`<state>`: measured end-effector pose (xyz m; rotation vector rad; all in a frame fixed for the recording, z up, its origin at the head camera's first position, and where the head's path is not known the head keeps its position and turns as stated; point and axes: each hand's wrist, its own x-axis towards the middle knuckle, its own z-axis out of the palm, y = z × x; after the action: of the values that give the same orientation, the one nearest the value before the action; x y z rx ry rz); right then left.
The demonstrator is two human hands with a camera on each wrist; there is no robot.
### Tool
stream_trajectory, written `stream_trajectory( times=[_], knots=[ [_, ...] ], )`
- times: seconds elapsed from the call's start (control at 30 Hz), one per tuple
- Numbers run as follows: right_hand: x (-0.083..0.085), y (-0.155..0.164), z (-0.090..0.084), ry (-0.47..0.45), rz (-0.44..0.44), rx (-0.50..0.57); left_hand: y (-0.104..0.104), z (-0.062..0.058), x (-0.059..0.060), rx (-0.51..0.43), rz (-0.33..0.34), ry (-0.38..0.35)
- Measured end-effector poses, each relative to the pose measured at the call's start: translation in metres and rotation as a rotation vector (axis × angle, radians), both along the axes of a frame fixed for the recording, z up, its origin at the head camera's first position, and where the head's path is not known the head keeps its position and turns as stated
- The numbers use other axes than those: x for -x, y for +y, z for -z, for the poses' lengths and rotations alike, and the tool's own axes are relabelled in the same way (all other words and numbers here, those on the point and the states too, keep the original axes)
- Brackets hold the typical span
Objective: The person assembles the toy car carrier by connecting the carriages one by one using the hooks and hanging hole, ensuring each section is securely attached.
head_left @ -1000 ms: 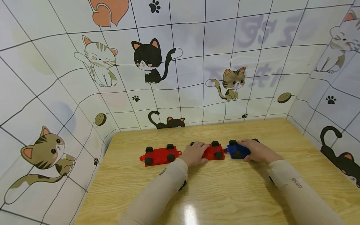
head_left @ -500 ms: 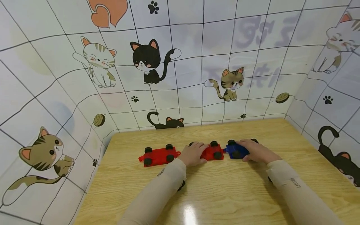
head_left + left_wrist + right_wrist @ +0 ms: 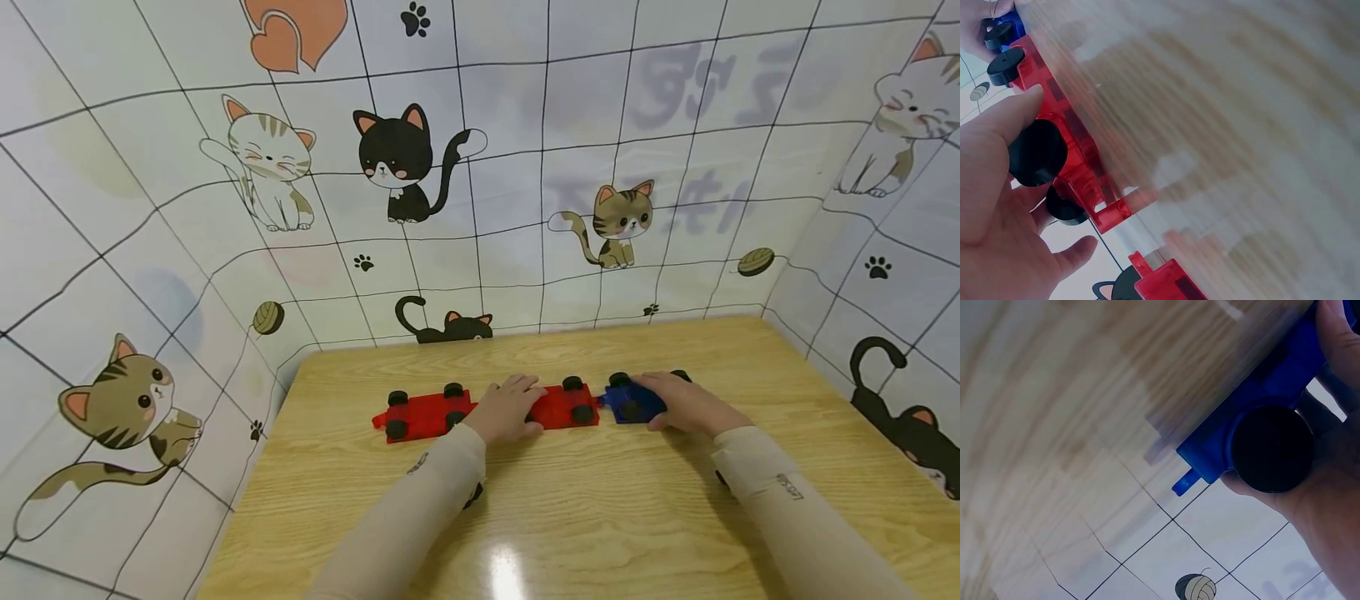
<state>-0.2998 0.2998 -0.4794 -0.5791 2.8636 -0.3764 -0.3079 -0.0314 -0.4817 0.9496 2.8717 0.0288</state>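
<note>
Three toy train cars lie in a row with black wheels facing up. My left hand (image 3: 508,410) grips the middle red toy train car (image 3: 566,407), covering its left part; in the left wrist view the thumb and fingers straddle this red car (image 3: 1071,134) around its wheels. My right hand (image 3: 690,405) holds the blue toy train car (image 3: 624,405) by its right part, hidden under the palm. A small hook (image 3: 1185,482) sticks out from one end of the blue car. The left red toy train car (image 3: 420,417) stands untouched beside my left wrist, a short gap from the middle one.
The cars lie on a wooden table (image 3: 600,517), whose glossy surface reflects light near the front. Behind and at both sides rises a white covering (image 3: 510,275) with grid lines and cartoon cats. Both sleeves (image 3: 420,508) reach in from the front.
My left hand has slid slightly left along the middle red car, showing more of it and overlapping the left red car's loop. My right hand and the blue car stay in place.
</note>
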Motion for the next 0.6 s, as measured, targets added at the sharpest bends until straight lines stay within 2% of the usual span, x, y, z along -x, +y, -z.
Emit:
stream_trajectory(
  times=[0.27, 0.43, 0.6],
  knots=[
    [0.002, 0.002, 0.001, -0.035, 0.018, 0.033, 0.000, -0.002, 0.000, -0.021, 0.006, 0.024],
    [-0.001, -0.003, -0.001, 0.008, 0.024, 0.034, 0.000, -0.001, -0.001, -0.011, 0.031, 0.023],
    [-0.002, -0.012, -0.008, 0.054, 0.022, 0.044, -0.001, -0.001, 0.000, -0.016, 0.027, 0.019]
  ],
)
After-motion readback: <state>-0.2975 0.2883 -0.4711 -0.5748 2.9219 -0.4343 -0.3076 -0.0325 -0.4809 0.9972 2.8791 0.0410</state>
